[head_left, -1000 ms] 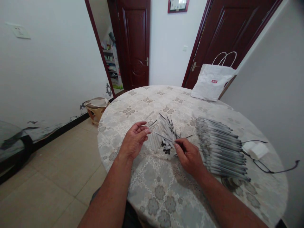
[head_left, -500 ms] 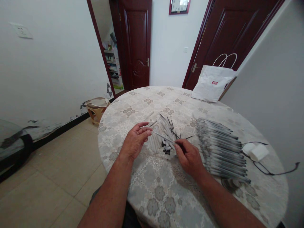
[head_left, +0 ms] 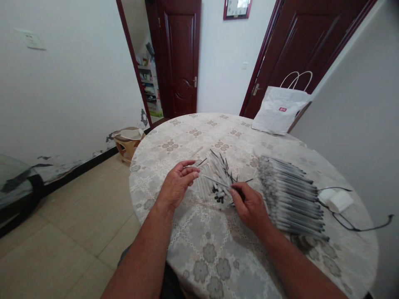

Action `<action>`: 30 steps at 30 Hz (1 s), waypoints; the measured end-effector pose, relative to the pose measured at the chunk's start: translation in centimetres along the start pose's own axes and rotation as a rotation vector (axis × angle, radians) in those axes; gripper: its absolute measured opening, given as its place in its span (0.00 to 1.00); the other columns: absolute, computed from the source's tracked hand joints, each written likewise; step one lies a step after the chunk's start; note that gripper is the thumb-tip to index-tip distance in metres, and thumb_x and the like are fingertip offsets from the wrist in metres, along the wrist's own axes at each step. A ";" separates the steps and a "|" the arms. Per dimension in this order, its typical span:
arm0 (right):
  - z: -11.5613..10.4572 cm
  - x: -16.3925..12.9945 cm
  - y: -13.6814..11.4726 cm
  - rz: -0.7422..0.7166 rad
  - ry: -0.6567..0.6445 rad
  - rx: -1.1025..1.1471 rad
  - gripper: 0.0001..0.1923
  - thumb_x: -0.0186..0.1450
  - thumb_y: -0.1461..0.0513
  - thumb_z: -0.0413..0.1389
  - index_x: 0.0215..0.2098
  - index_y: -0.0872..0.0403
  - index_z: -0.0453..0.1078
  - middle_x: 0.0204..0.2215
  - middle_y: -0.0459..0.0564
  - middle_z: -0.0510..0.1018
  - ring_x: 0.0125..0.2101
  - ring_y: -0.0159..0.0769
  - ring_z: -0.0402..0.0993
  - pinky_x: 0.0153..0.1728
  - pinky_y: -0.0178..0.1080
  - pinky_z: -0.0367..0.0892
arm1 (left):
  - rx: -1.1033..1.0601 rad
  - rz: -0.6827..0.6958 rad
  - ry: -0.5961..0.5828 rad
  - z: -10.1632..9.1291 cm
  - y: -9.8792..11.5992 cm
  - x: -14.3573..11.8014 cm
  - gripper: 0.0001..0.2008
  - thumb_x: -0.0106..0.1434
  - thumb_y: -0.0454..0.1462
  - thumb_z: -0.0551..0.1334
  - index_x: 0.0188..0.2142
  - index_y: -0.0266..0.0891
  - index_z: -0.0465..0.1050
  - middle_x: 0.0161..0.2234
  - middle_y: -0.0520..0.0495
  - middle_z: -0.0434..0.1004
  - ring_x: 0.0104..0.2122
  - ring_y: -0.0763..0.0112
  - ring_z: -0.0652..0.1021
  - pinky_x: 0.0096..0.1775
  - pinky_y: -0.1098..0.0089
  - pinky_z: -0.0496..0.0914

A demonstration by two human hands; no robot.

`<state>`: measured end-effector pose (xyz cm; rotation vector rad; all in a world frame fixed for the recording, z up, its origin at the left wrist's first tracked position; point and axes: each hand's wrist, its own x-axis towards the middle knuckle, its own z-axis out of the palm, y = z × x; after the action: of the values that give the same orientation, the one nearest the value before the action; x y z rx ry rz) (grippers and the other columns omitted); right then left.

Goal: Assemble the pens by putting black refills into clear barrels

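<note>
Above a round table (head_left: pixel 177 241) spread with a pale, flower-patterned cloth, a person's two bare hands face each other across a slim, straight, grey-white tube (head_left: pixel 216 181). The right hand (head_left: pixel 251 203) grips one end of it between thumb and curled fingers. The left hand (head_left: pixel 179 180) has its fingers half curled and its thumb close to the index finger, right by the tube's other end; whether it pinches that end cannot be told. The tube slants across the space between the hands, in front of a loose heap of translucent whitish tubes (head_left: pixel 204 182) mixed with thin black rods (head_left: pixel 223 162). Small black-ended pieces (head_left: pixel 220 198) lie at the heap's near side. To the right of the right hand, many grey-and-clear, dark-tipped sticks (head_left: pixel 297 197) lie side by side in a broad bank. Just beyond them are black-framed eyeglasses (head_left: pixel 352 228) and a white, folded, soft-looking bundle (head_left: pixel 341 201). Toward the far edge stands a white carrier bag (head_left: pixel 279 110) with looped handles and a small red label.
</note>
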<state>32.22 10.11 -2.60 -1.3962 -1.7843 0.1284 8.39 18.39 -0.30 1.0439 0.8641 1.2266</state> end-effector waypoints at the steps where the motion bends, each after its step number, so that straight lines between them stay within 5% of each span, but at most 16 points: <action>1: 0.0 0.0 0.0 -0.004 -0.003 0.001 0.08 0.71 0.59 0.52 0.42 0.53 0.71 0.31 0.49 0.79 0.30 0.36 0.75 0.35 0.36 0.67 | 0.003 0.001 -0.003 0.0 0.0 0.0 0.26 0.52 0.36 0.74 0.52 0.40 0.74 0.39 0.46 0.81 0.32 0.75 0.75 0.30 0.74 0.62; 16: 1.2 -0.3 0.0 -0.163 0.008 -0.064 0.07 0.72 0.61 0.53 0.45 0.53 0.70 0.34 0.50 0.80 0.33 0.37 0.77 0.35 0.37 0.70 | -0.152 -0.071 0.029 1.3 -0.9 -0.2 0.19 0.56 0.41 0.73 0.45 0.37 0.77 0.44 0.39 0.83 0.34 0.72 0.80 0.31 0.75 0.69; 24: 1.7 -0.3 0.1 -0.328 0.028 -0.173 0.11 0.73 0.64 0.51 0.51 0.56 0.71 0.40 0.56 0.83 0.40 0.41 0.80 0.44 0.41 0.73 | -0.167 -0.062 0.039 1.9 -1.9 -0.1 0.15 0.59 0.42 0.71 0.43 0.36 0.78 0.43 0.39 0.83 0.38 0.65 0.82 0.40 0.66 0.78; 30: 0.9 -0.3 -0.6 -0.112 -0.047 0.045 0.11 0.72 0.61 0.51 0.48 0.54 0.73 0.37 0.53 0.83 0.36 0.38 0.80 0.40 0.38 0.72 | -0.124 -0.039 0.035 2.3 -1.9 -0.3 0.14 0.61 0.42 0.69 0.42 0.36 0.78 0.42 0.40 0.83 0.38 0.65 0.83 0.42 0.64 0.79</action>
<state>31.14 10.01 -2.98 -1.2682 -1.8823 0.1420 11.06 17.66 -1.45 0.9048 0.8202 1.2527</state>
